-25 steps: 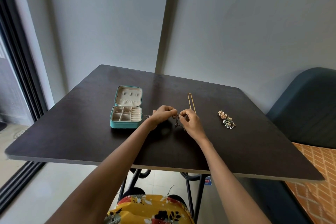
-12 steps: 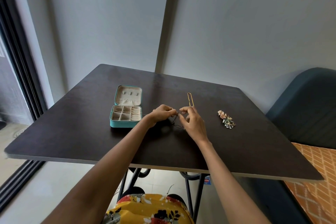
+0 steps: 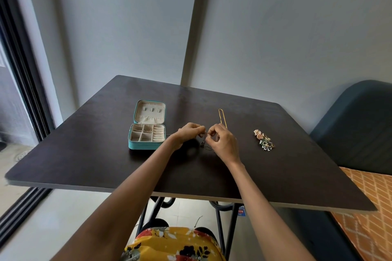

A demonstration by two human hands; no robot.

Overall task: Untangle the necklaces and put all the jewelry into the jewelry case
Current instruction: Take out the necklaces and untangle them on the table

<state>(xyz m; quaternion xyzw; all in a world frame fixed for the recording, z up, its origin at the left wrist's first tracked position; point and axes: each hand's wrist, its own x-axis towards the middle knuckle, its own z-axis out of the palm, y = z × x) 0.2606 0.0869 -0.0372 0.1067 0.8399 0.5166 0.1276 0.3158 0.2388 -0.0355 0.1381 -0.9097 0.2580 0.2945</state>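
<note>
- Starting at the far left: a dark sliding door frame (image 3: 25,82) runs down that edge, next to a plain grey wall (image 3: 127,27).
- On the left part of the dark table (image 3: 84,154) sits a teal jewelry case (image 3: 147,133), lid flipped open and standing up at the back. The cream divided tray faces up; can't really tell what's in the compartments, maybe a thin chain, too small to say.
- Just right of the case, the left hand (image 3: 187,134) has its fingers curled, pinching a tangled dark necklace (image 3: 204,144) up near the fingertips.
- The right hand (image 3: 222,142) is pinching that same tangle from the other side, fingertips almost touching the left ones. The dark chain dangles down between both hands toward the tabletop.
- A gold chain (image 3: 222,117) lies stretched out on the table, running away from behind the right hand toward the wall.
- Further right, well apart from the hands, there's a little pile of earrings (image 3: 263,140): pinkish-gold bits, plus a green piece with pale beads.
- Far right: a dark blue chair (image 3: 356,133) and an orange patterned cloth (image 3: 369,207) below it.
</note>
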